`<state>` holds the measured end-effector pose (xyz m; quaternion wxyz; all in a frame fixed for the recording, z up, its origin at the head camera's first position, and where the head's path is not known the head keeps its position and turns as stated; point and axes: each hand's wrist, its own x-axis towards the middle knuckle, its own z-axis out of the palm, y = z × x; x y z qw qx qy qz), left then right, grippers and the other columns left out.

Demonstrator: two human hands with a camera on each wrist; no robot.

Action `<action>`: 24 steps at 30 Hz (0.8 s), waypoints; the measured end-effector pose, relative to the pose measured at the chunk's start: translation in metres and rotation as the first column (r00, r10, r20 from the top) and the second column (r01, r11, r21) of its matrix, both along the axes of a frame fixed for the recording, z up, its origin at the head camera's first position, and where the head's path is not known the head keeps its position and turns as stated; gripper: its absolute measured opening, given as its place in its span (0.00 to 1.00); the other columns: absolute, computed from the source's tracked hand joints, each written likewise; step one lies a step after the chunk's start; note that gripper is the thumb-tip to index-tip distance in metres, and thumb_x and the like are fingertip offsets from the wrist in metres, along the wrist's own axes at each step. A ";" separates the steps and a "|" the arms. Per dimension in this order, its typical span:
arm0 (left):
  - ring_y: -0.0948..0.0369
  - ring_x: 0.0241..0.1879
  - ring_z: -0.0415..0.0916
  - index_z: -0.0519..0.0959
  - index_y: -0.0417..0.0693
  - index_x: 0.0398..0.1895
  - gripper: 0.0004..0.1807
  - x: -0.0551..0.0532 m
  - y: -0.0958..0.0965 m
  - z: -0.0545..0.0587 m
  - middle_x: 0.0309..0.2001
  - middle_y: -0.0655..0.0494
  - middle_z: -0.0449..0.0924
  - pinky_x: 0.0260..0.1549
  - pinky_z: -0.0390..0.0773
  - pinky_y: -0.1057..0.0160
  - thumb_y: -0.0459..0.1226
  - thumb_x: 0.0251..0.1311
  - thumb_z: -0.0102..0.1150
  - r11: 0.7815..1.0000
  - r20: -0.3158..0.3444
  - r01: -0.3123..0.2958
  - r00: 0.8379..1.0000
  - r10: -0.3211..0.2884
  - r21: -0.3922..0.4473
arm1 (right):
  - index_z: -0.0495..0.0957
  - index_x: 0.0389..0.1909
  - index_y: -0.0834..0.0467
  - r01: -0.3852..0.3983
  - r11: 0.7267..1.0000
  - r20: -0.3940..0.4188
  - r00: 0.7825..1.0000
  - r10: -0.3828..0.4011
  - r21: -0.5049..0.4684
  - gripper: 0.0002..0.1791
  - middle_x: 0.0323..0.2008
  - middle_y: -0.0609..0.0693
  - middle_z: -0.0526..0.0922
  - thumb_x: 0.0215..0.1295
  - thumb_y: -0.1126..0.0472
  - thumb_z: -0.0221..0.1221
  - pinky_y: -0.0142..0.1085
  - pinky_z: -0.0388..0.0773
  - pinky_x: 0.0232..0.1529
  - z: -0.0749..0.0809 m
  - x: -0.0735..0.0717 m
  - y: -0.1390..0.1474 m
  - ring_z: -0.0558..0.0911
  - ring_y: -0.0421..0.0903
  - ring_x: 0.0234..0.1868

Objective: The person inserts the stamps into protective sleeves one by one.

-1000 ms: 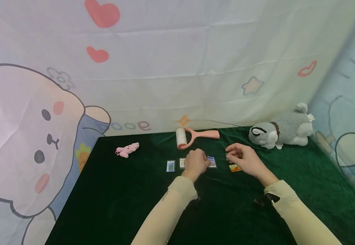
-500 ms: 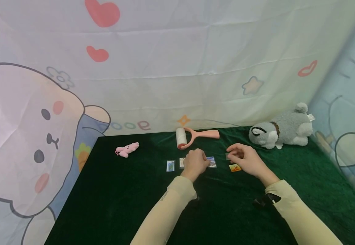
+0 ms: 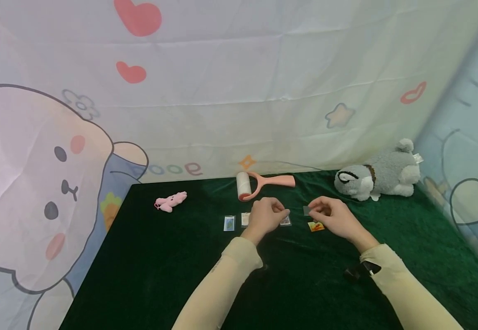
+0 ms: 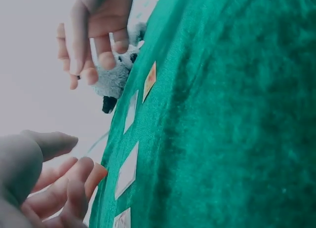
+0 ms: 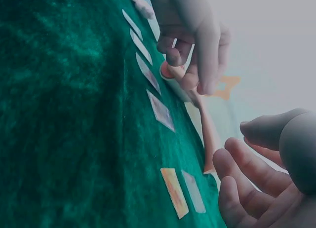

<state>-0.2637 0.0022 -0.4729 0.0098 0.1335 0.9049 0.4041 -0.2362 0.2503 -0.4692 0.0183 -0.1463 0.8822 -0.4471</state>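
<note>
My left hand hovers over a row of small stamps in clear sleeves, thumb spread from its bent fingers, holding nothing. Under its fingertips lies the row's rightmost sleeved stamp, partly covered; another sleeved stamp, hidden by this hand in the head view, shows in the right wrist view. Farther left are a pale stamp and a blue one. My right hand, fingers loosely bent and nothing in them, is above a loose yellow-orange stamp with toothed edges. Beside that stamp lies a clear sleeve.
Behind the row lies a pink-handled lint roller. A small pink plush is at the back left, a grey plush animal at the back right. Dark green cloth covers the table; a printed curtain hangs behind.
My left hand has come up slightly off the rightmost sleeved stamp, and its thumb and fingers have spread. My right hand has shifted a little to the right.
</note>
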 end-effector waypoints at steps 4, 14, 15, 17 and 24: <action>0.61 0.38 0.83 0.87 0.50 0.44 0.10 0.000 -0.003 -0.002 0.39 0.61 0.88 0.40 0.81 0.61 0.45 0.70 0.69 0.991 0.021 0.091 0.995 -0.094 0.098 | 0.79 0.57 0.65 -0.016 1.000 0.032 0.999 0.016 0.000 0.15 0.46 0.57 0.87 0.77 0.60 0.61 0.40 0.81 0.38 -0.004 0.000 0.006 0.84 0.50 0.41; 0.62 0.46 0.81 0.85 0.46 0.56 0.15 0.000 -0.002 -0.006 0.49 0.60 0.87 0.45 0.82 0.61 0.43 0.73 0.65 0.971 0.005 0.187 0.982 -0.190 0.151 | 0.79 0.57 0.66 -0.009 1.000 0.075 0.997 0.010 -0.015 0.15 0.48 0.61 0.87 0.78 0.62 0.61 0.39 0.84 0.39 -0.020 -0.008 0.022 0.86 0.50 0.42; 0.62 0.46 0.81 0.85 0.46 0.56 0.15 0.001 -0.001 -0.005 0.48 0.60 0.87 0.45 0.81 0.62 0.43 0.73 0.65 0.970 0.003 0.193 0.981 -0.196 0.149 | 0.79 0.57 0.67 -0.005 1.000 0.080 0.997 0.006 -0.020 0.14 0.48 0.61 0.87 0.77 0.63 0.61 0.39 0.84 0.39 -0.022 -0.009 0.023 0.86 0.50 0.43; 0.62 0.47 0.81 0.85 0.46 0.56 0.15 0.001 0.000 -0.005 0.48 0.60 0.87 0.46 0.81 0.62 0.43 0.73 0.65 0.969 0.003 0.202 0.979 -0.205 0.143 | 0.79 0.57 0.67 0.000 1.000 0.088 0.996 0.002 -0.028 0.14 0.49 0.61 0.87 0.77 0.64 0.61 0.38 0.84 0.40 -0.024 -0.009 0.025 0.86 0.51 0.44; 0.59 0.47 0.83 0.84 0.45 0.57 0.15 0.002 0.004 -0.006 0.47 0.60 0.86 0.46 0.83 0.64 0.42 0.73 0.65 0.963 0.015 0.218 0.975 -0.224 0.160 | 0.80 0.57 0.66 -0.002 1.000 0.093 0.996 0.005 -0.025 0.14 0.51 0.61 0.86 0.74 0.67 0.62 0.38 0.84 0.42 -0.029 -0.010 0.026 0.86 0.52 0.46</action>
